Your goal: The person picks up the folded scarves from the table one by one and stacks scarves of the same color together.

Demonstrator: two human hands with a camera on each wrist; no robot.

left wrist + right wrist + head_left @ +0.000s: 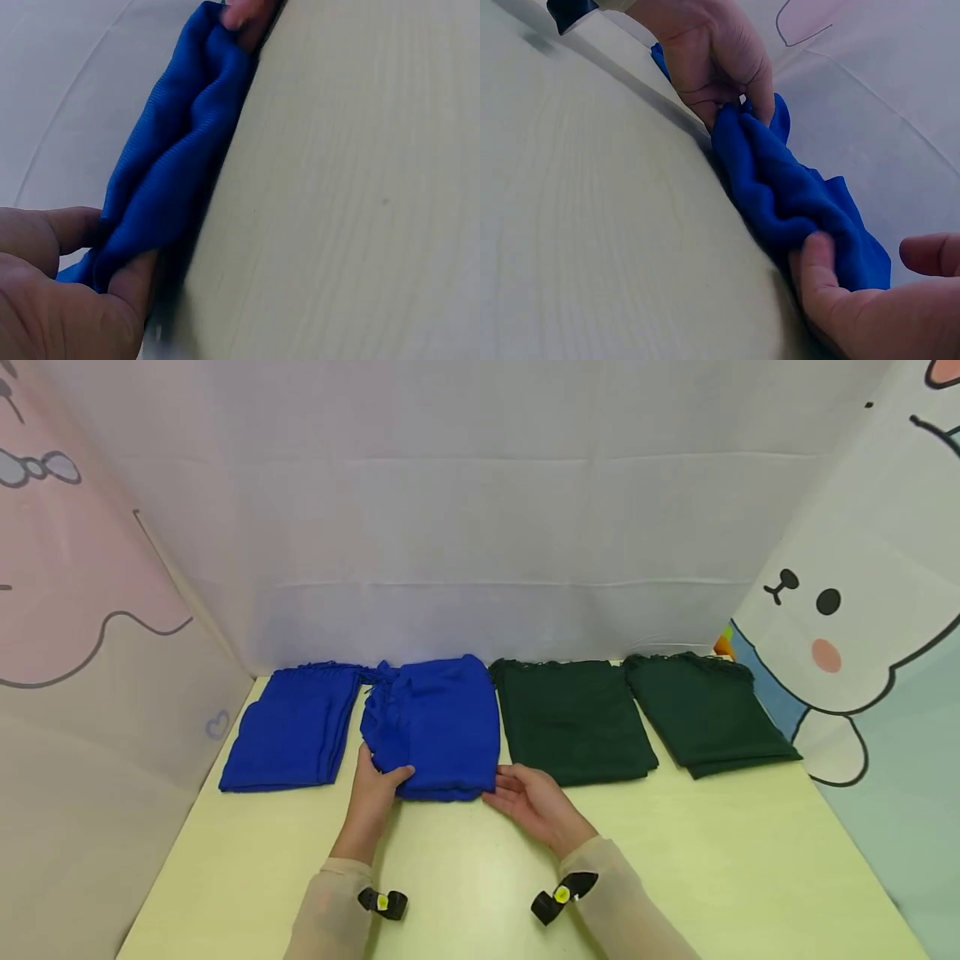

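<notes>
Blue cloths (448,727) and green cloths (577,722), two each, are lining the table's (465,877) far edge; left hand (377,793) is pinching, loose-fingered right hand (536,802) is touching, one blue.

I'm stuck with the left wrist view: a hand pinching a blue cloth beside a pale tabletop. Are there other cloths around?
Observer: Yes, the head view shows a row: another folded blue cloth to the left, one dark green cloth to the right and a second dark green cloth beyond that.
Visitor: Oh, lovely! And the right hand peeking in at my top edge, is it gripping the cloth too?
Observer: I wouldn't call it a grip: in the right wrist view, one digit rests against the cloth's edge while another digit stands clear of it.
</notes>
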